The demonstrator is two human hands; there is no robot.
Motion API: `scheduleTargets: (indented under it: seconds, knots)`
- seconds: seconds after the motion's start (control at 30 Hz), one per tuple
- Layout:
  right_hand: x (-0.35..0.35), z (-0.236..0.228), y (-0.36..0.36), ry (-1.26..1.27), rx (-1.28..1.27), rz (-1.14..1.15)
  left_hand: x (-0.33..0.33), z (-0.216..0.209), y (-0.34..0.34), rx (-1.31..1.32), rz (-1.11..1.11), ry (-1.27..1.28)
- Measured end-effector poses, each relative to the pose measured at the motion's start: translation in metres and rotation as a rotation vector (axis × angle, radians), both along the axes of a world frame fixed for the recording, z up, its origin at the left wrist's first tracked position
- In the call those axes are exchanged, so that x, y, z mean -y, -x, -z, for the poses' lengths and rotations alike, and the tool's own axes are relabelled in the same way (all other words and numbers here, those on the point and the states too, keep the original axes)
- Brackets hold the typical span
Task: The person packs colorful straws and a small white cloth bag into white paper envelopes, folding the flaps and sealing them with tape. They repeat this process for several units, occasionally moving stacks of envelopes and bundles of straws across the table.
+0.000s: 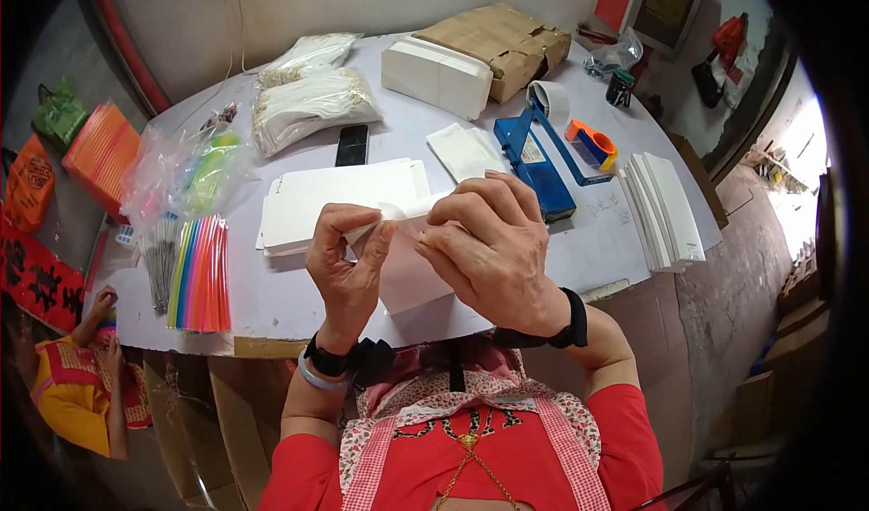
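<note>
A white paper box (412, 280) is held up over the table's near edge, its lower part hanging down between my hands. At its upper left edge, my left hand (348, 262) pinches a flap between thumb and index finger. My right hand (493, 239) is closed with bent fingers on the upper right side, hiding much of that end. Just behind my hands lies a stack of flat white cartons (339, 199). A folded white sheet (463, 152) rests beyond my right hand.
To the left are a bundle of coloured sticks (201, 276), grey wires (160, 257) and plastic bags. White packs (312, 108), a phone (352, 145) and a brown parcel (507, 36) lie farther back. Right: a blue tape dispenser (536, 171) and white boxes (665, 212). Another person (77, 393) sits lower left.
</note>
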State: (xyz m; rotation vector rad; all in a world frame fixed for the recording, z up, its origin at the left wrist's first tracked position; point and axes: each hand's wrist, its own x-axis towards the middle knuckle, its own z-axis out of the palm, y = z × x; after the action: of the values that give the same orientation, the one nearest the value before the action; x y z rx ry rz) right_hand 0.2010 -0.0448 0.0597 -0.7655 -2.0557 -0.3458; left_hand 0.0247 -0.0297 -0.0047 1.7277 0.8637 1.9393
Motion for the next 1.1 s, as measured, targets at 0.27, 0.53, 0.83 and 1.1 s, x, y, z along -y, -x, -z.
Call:
scheduleTargets:
  seconds: [0.27, 0.53, 0.83, 1.1]
  knots:
    - [-0.002, 0.006, -0.005, 0.027, -0.046, 0.073, 0.002, 0.003, 0.003, 0.02, 0.031, 0.029]
    - [-0.001, 0.008, 0.001, 0.134, -0.08, 0.04, -0.001, 0.003, 0.003, -0.004, 0.005, 0.014]
    - [0.007, 0.008, -0.003, 0.21, -0.154, 0.086, 0.002, 0.005, 0.003, 0.037, 0.045, 0.011]
    - [0.0, 0.016, -0.002, 0.067, -0.074, 0.176, 0.009, 0.0, 0.001, 0.065, 0.085, 0.097]
